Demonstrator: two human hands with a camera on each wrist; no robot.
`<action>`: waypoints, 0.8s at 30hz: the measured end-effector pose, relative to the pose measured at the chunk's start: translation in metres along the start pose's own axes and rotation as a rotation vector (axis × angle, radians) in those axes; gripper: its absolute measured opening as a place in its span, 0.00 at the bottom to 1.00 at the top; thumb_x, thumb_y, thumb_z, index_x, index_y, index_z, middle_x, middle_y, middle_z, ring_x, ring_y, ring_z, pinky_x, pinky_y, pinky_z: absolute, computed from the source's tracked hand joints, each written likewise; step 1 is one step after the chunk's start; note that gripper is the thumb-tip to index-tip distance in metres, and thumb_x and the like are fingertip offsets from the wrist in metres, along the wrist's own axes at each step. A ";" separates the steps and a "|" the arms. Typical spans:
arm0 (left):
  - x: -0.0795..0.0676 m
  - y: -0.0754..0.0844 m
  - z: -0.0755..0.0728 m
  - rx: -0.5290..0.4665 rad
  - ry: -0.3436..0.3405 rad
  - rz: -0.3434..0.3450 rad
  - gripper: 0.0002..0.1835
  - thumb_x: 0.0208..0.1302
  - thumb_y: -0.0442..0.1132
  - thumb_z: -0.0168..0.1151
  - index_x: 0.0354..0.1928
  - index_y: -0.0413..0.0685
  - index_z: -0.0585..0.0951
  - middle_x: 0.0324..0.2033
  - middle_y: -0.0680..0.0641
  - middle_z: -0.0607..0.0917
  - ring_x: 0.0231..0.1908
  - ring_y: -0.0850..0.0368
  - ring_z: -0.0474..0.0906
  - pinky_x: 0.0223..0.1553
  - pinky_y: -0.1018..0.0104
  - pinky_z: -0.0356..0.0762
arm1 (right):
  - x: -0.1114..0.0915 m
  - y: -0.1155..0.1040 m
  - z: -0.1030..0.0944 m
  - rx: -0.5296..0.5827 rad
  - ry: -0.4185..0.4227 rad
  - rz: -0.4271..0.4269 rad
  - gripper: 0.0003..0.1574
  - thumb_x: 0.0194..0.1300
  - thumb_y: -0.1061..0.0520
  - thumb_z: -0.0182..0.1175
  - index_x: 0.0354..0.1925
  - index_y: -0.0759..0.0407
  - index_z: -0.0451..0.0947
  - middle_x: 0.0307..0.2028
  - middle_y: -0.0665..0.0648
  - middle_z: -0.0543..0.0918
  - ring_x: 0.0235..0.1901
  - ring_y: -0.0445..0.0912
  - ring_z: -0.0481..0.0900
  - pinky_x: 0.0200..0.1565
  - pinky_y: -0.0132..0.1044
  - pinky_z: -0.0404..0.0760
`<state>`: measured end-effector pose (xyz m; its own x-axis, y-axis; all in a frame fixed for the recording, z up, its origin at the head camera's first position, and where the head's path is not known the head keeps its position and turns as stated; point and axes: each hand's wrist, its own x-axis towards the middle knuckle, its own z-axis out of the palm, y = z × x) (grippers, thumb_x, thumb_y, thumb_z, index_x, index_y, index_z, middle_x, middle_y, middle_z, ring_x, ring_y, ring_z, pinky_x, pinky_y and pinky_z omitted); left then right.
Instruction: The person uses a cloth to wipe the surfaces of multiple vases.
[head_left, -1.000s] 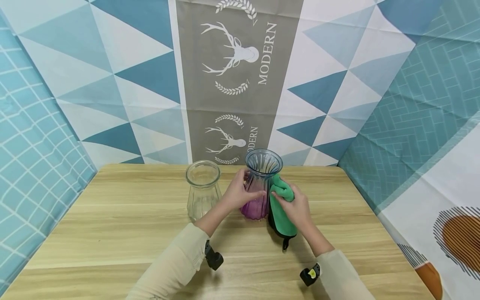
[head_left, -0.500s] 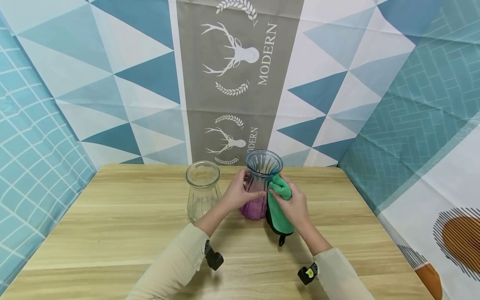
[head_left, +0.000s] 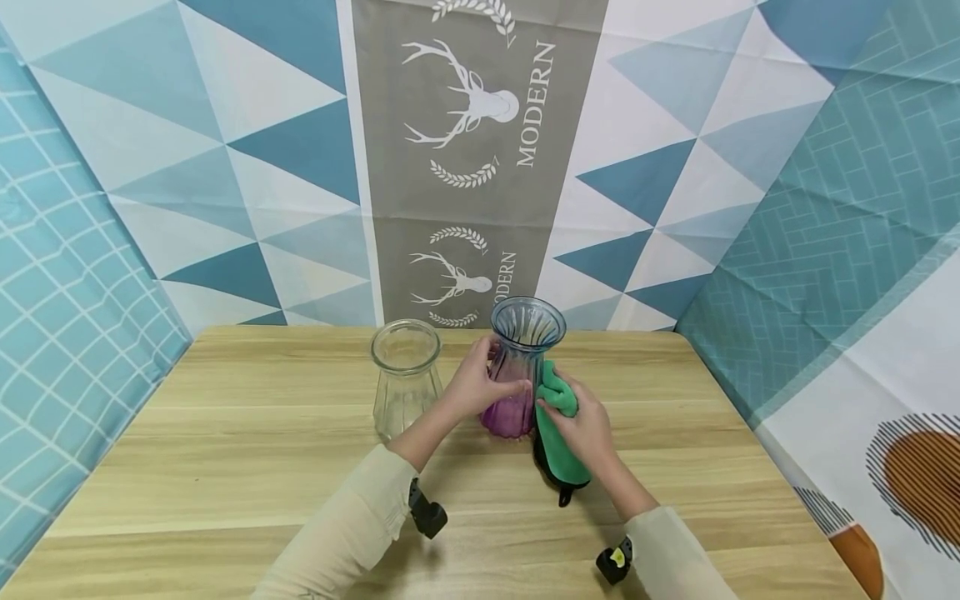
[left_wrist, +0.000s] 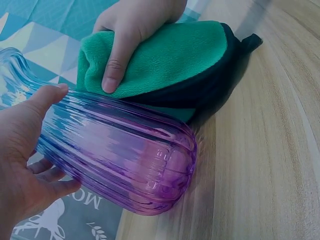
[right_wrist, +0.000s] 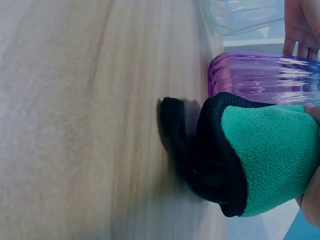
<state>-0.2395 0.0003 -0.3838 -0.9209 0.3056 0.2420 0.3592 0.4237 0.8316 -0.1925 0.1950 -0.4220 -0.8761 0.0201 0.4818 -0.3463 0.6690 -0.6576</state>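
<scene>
The tinted vase [head_left: 519, 364], blue at the rim and purple toward the base, is positioned between the two hands, near the back of the worktop [head_left: 225, 483]. Its long axis is held approximately upright, with the mouth uppermost. Whether its base is fully supported by the worktop cannot be determined.

The vase is grasped by the left hand [head_left: 480, 385] from its left: the thumb is laid across the near face and the other fingers are placed around the far left side. The green cloth [head_left: 564, 450] is pinched by the right hand [head_left: 588, 417], with the thumb pressed on the outer face; the remaining fingers are largely hidden. The black loop [head_left: 565, 497] is left hanging at the lower end of the cloth.

The governing relation is judged to be that of cloth to vase wall. The cloth is located immediately to the right of the vase, its length slanted down toward the person, whereas the ribs are run lengthwise along the vase. Contact appears to be made at the upper part of the cloth, although the exact line is hidden. The clear vase [head_left: 405, 400] is placed to the left, nearer the left hand.
</scene>
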 end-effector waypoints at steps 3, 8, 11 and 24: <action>0.000 0.000 0.000 0.004 0.001 0.002 0.44 0.48 0.53 0.72 0.63 0.43 0.62 0.54 0.41 0.72 0.54 0.47 0.73 0.54 0.54 0.75 | -0.001 0.003 0.001 0.011 0.003 0.006 0.34 0.53 0.56 0.69 0.59 0.58 0.73 0.53 0.64 0.80 0.52 0.58 0.78 0.53 0.52 0.77; -0.001 0.001 -0.001 0.008 -0.008 0.002 0.44 0.48 0.52 0.72 0.64 0.42 0.62 0.54 0.40 0.72 0.54 0.46 0.72 0.54 0.53 0.75 | -0.001 0.003 -0.002 0.050 0.019 -0.004 0.34 0.53 0.57 0.70 0.58 0.58 0.73 0.53 0.64 0.80 0.52 0.58 0.78 0.52 0.52 0.78; -0.001 0.002 -0.001 0.011 -0.012 0.000 0.45 0.48 0.51 0.72 0.64 0.41 0.62 0.55 0.40 0.72 0.55 0.46 0.72 0.55 0.53 0.74 | 0.002 0.001 -0.004 0.066 0.034 -0.031 0.34 0.52 0.58 0.70 0.58 0.60 0.73 0.53 0.65 0.79 0.52 0.58 0.78 0.52 0.52 0.78; -0.001 0.002 -0.001 0.027 -0.013 0.000 0.45 0.49 0.50 0.72 0.65 0.39 0.62 0.57 0.38 0.71 0.56 0.44 0.72 0.56 0.52 0.74 | 0.022 -0.026 -0.019 0.122 0.110 -0.087 0.33 0.53 0.59 0.69 0.58 0.60 0.73 0.51 0.65 0.81 0.51 0.57 0.79 0.50 0.50 0.79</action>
<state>-0.2378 -0.0006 -0.3822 -0.9189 0.3164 0.2357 0.3635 0.4468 0.8175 -0.1962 0.1920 -0.3835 -0.8011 0.0517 0.5963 -0.4632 0.5773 -0.6725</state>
